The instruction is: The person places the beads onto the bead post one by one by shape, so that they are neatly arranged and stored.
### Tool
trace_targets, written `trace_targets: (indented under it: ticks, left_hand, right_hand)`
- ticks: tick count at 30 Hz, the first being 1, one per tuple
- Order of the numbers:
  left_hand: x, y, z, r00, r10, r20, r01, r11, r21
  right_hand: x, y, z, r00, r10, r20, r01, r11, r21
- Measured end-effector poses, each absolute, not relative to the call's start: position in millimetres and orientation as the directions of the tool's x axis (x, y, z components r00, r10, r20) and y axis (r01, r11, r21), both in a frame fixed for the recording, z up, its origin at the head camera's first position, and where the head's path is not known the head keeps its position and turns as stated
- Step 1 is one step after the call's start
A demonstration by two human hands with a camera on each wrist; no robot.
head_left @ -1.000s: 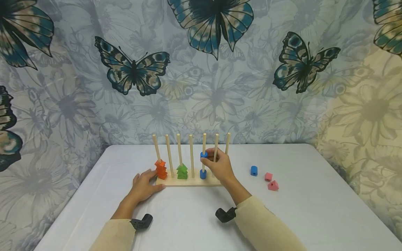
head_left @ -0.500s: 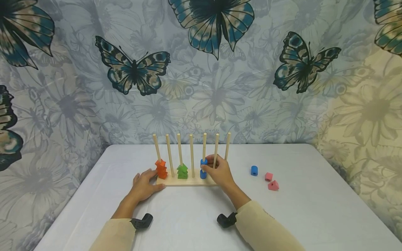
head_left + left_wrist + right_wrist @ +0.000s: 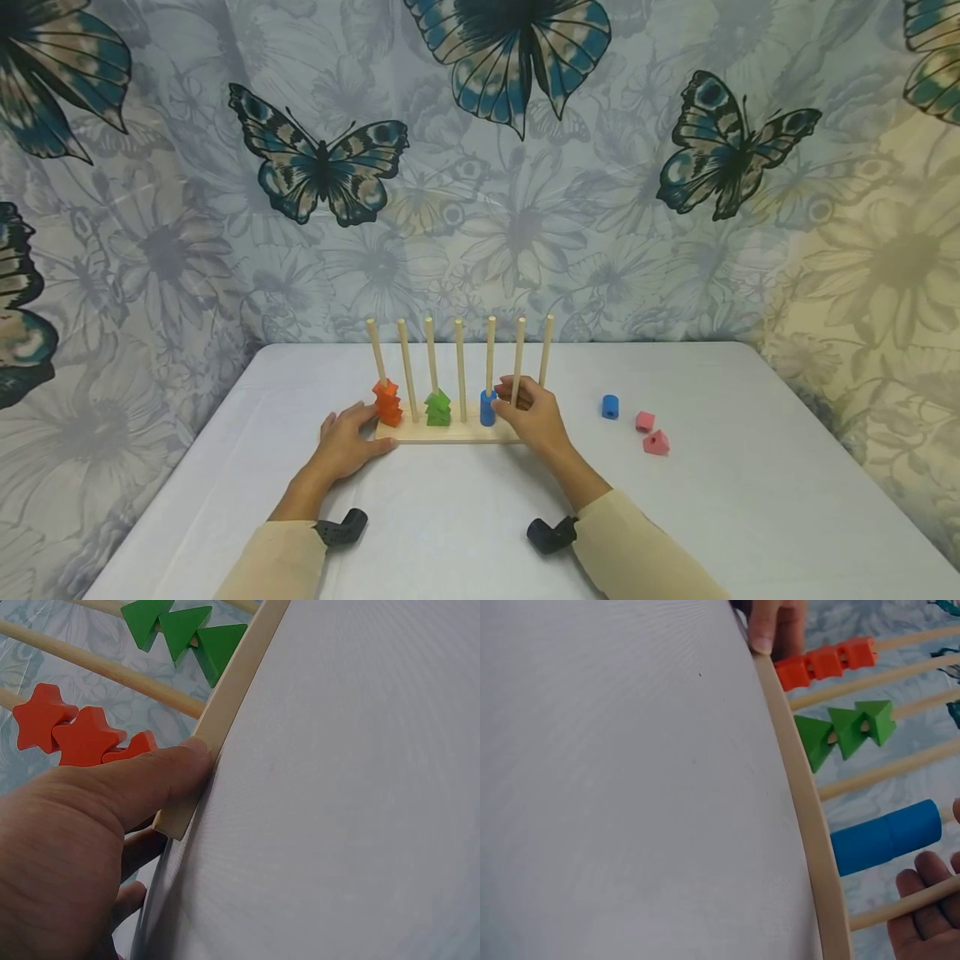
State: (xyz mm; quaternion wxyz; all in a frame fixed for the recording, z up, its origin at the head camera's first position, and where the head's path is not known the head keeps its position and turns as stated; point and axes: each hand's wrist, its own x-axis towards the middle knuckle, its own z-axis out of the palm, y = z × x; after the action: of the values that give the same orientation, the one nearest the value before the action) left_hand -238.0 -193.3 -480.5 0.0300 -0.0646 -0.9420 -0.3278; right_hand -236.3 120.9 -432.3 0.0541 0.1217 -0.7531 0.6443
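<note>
A wooden peg board (image 3: pixel 450 435) with several upright pegs stands on the table. My left hand (image 3: pixel 347 442) grips its left end, thumb (image 3: pixel 176 769) on the front edge and fingers behind. Orange star beads (image 3: pixel 387 405) are stacked on the leftmost peg, green triangle beads (image 3: pixel 438 410) on the third. Two blue cylinder beads (image 3: pixel 886 837) sit one on the other at the bottom of the fifth peg. Beside them is my right hand (image 3: pixel 542 422), its fingers (image 3: pixel 919 896) loosely bent behind the sixth peg and apart from the beads. The right thumb is mostly hidden in the right wrist view.
Right of the board lie a loose blue cylinder bead (image 3: pixel 611 407) and two pink beads, a smaller one (image 3: pixel 645 422) and a larger angular one (image 3: pixel 656 443). A white cloth covers the table (image 3: pixel 450 517). Behind it hangs a butterfly-patterned curtain (image 3: pixel 517 250).
My right hand has slid the upper blue cylinder bead down the fifth peg onto the lower one and let it go, moving slightly right. The left hand keeps its place.
</note>
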Motion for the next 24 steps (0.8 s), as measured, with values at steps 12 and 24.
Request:
trace_targets:
  ticks: [12, 24]
  left_hand:
    - [-237.7, -192.5, -479.7, -0.988, 0.112, 0.106, 0.154, 0.775, 0.612]
    - [-237.3, -193.0, -479.0, -0.988, 0.114, 0.107, 0.155, 0.776, 0.611]
  right_hand:
    - [-210.3, 148.6, -402.9, -0.83, -0.066, 0.554, -0.554, 0.23, -0.801]
    - [-230.6, 198.4, -408.4, -0.819, 0.298, 0.491, -0.428, 0.252, -0.868]
